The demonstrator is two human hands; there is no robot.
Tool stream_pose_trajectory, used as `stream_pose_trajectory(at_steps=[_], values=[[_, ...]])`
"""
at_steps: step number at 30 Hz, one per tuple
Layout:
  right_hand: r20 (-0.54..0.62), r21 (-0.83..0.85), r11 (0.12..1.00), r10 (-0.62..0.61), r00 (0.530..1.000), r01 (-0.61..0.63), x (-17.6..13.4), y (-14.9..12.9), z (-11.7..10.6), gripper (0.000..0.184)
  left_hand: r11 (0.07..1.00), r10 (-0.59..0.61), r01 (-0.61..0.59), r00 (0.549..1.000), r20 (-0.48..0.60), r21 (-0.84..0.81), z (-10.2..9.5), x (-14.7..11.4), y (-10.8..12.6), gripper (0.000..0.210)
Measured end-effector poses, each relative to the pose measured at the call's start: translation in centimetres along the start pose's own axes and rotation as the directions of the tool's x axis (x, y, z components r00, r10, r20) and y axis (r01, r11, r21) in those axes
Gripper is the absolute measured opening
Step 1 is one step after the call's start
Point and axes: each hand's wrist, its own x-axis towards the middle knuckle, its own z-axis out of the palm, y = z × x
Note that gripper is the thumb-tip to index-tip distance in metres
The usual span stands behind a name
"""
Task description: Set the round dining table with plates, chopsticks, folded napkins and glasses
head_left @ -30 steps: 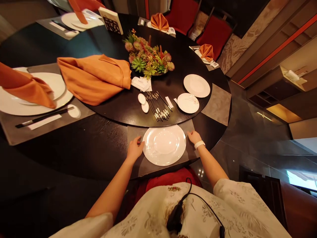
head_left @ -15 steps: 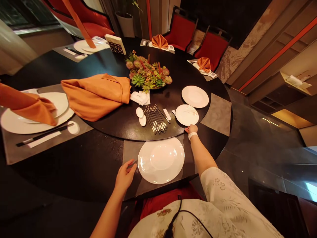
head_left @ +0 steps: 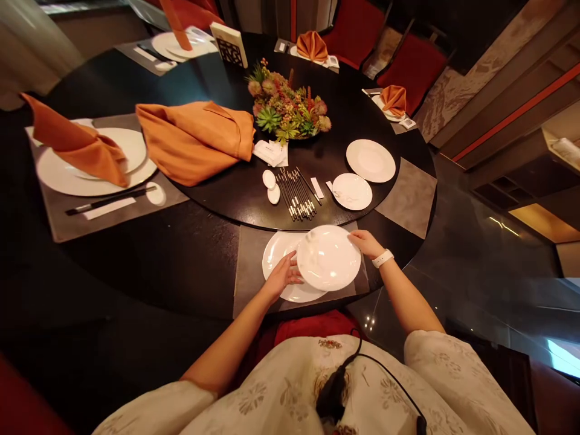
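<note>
My right hand (head_left: 368, 243) grips the right rim of a small white plate (head_left: 330, 258), held raised and slightly tilted over a larger white plate (head_left: 276, 246). At the small plate's left rim is my left hand (head_left: 281, 278), fingers spread; whether they touch the rim I cannot tell. The large plate lies on a grey placemat (head_left: 248, 266) at the table's near edge, partly covered by the small one. Just beyond are a row of dark chopsticks with pale ends (head_left: 296, 196) and two small white dishes (head_left: 269, 179).
Another small plate (head_left: 352, 192) and a larger plate (head_left: 370, 161) lie on the turntable at right. Left of the flower centrepiece (head_left: 287, 109) is an orange cloth (head_left: 199, 139). A place setting with a folded orange napkin (head_left: 86, 142) stands at left.
My right hand has brought a small plate from the turntable back over the large plate. My left hand has moved right and up to its rim. The view has shifted.
</note>
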Motion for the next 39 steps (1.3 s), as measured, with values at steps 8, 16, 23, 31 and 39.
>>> stream_pose_trajectory(at_steps=[8,16,23,31,39], values=[[-0.184,0.087,0.990,0.122,0.975,-0.107,-0.3,2.5,6.8,0.038,0.996,-0.065,0.073,0.986,-0.152,0.047,-1.9,-1.8,-2.3,0.026],[-0.247,0.304,0.913,0.350,0.904,-0.270,-2.3,5.0,10.1,0.015,0.995,-0.078,0.058,0.953,-0.292,-0.077,-1.5,-1.5,-3.4,0.016],[-0.337,0.278,0.926,0.345,0.876,-0.258,-0.8,5.9,11.0,0.021,0.993,-0.114,0.115,0.945,-0.305,-0.015,-1.3,-1.1,-3.0,0.008],[-0.371,0.242,0.931,0.349,0.861,-0.273,-0.9,7.2,11.2,0.028,0.842,-0.100,0.242,0.948,-0.301,0.482,-2.2,-1.3,-2.4,0.008],[-0.309,0.301,0.901,0.401,0.862,-0.311,-1.0,6.7,11.0,0.014,0.456,-0.090,0.263,0.964,-0.250,0.850,-3.0,-1.7,0.1,0.025]])
